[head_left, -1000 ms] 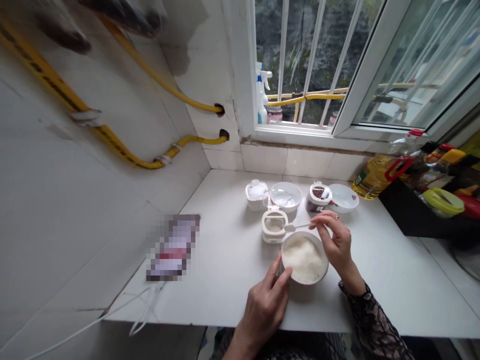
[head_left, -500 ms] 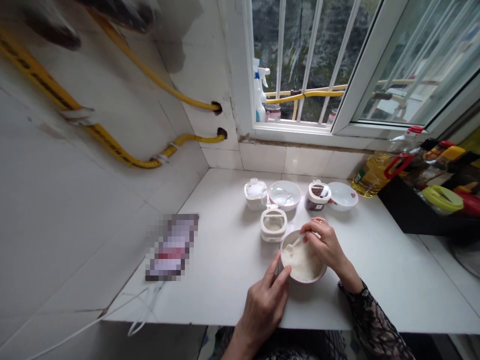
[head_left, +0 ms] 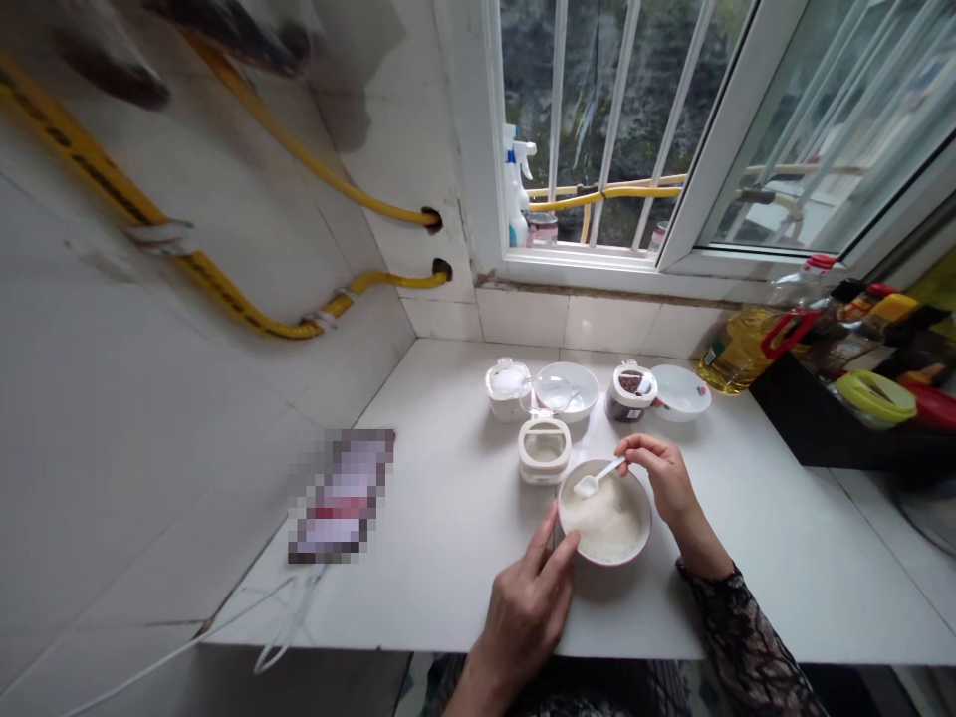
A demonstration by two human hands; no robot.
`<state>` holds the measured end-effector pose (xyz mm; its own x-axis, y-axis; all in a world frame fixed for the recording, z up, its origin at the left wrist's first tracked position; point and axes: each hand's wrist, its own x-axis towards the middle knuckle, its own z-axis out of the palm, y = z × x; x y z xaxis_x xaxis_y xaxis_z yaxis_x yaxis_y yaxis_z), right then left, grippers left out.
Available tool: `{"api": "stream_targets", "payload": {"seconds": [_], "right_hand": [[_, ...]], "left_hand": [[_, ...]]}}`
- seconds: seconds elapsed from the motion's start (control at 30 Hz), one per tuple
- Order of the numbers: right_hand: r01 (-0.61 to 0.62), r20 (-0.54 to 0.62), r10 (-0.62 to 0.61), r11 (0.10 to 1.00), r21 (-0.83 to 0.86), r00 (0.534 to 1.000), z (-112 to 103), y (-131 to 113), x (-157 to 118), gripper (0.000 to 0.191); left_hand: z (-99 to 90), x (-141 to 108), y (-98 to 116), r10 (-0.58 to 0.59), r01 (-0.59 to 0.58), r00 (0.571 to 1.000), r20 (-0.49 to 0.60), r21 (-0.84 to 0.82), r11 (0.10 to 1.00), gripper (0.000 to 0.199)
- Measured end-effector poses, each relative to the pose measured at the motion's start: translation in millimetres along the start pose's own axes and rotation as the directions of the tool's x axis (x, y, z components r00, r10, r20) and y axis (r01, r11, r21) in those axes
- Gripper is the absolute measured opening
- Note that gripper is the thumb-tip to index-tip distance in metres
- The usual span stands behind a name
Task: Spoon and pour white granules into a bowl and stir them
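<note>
A bowl with a thin dark-pink rim stands on the white counter, holding a pale, fine-grained substance I cannot name for certain. My left hand steadies its left side, with one fingertip at the rim and another along the outer wall. Between the fingertips of my right hand is the handle of a small white spoon. Its scoop sits over the far left part of the bowl, at or just above the contents. Just behind the bowl is a square cream-coloured jar with its clear lid raised.
Further back are a white jar, a white bowl, a jar with dark red contents and a flowered bowl. An oil bottle and a black condiment box are at right. A blurred-out object with a white cable lies left.
My right hand has drawn up and to the right, and the spoon has risen from the contents so more of it shows. My left hand stays on the bowl.
</note>
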<state>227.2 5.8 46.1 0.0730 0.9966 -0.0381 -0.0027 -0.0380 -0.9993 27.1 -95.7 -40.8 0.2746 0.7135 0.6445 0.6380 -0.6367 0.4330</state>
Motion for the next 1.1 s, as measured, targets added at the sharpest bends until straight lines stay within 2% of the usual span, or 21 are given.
{"api": "stream_targets", "payload": {"seconds": [0.3,0.37,0.47,0.53,0.6,0.67,0.7,0.73,0.8,0.93,1.0,1.1], "right_hand": [[0.019,-0.051,-0.017,0.998,0.052,0.999,-0.9,7.9,9.0,0.012],[0.085,-0.072,-0.081,0.995,0.048,0.994,3.4,6.8,9.6,0.013],[0.278,-0.085,-0.284,0.958,-0.076,0.955,12.8,4.1,6.1,0.016],[0.461,-0.034,-0.485,0.849,-0.259,0.874,18.5,2.9,2.5,0.014],[0.655,0.154,-0.665,0.620,-0.431,0.731,22.4,2.4,-0.4,0.016],[0.788,0.372,-0.729,0.369,-0.493,0.574,24.0,1.6,-2.1,0.025],[0.819,0.439,-0.731,0.286,-0.497,0.522,23.8,0.7,-2.8,0.029],[0.831,0.464,-0.734,0.245,-0.500,0.496,22.9,-0.5,-3.4,0.031],[0.817,0.411,-0.762,0.261,-0.514,0.501,18.9,-3.5,-4.7,0.029],[0.752,0.216,-0.787,0.410,-0.516,0.578,4.0,-6.4,-6.1,0.019],[0.731,0.220,-0.761,0.434,-0.527,0.610,-2.9,-3.7,-5.4,0.018],[0.715,0.320,-0.690,0.412,-0.565,0.650,-6.1,3.5,-3.5,0.019]], "left_hand": [[-0.1,1.1,-0.6,0.013,-0.013,1.000,-0.008,-0.001,1.000,0.040],[0.5,0.7,-1.1,0.017,-0.017,1.000,-0.010,-0.003,1.000,0.040],[1.4,-0.4,-1.5,0.023,-0.023,1.000,-0.014,0.007,1.000,0.041],[2.1,-1.4,-1.8,0.028,-0.028,0.999,-0.016,0.018,0.999,0.041],[2.6,-2.3,-2.3,0.030,-0.029,0.999,-0.014,0.025,0.999,0.042],[2.8,-2.8,-2.6,0.030,-0.029,0.999,-0.011,0.026,0.999,0.042],[2.8,-2.8,-2.7,0.029,-0.029,1.000,-0.010,0.026,0.999,0.042],[2.8,-2.6,-2.6,0.028,-0.028,1.000,-0.011,0.027,0.999,0.042],[2.4,-1.6,-2.2,0.024,-0.024,1.000,-0.011,0.021,0.999,0.043],[1.6,0.8,-1.3,0.021,-0.021,1.000,-0.016,0.008,1.000,0.042],[1.2,1.2,-1.0,0.022,-0.022,1.000,-0.015,0.010,1.000,0.042],[0.6,0.5,-0.9,0.019,-0.019,1.000,-0.009,0.008,1.000,0.042]]}}
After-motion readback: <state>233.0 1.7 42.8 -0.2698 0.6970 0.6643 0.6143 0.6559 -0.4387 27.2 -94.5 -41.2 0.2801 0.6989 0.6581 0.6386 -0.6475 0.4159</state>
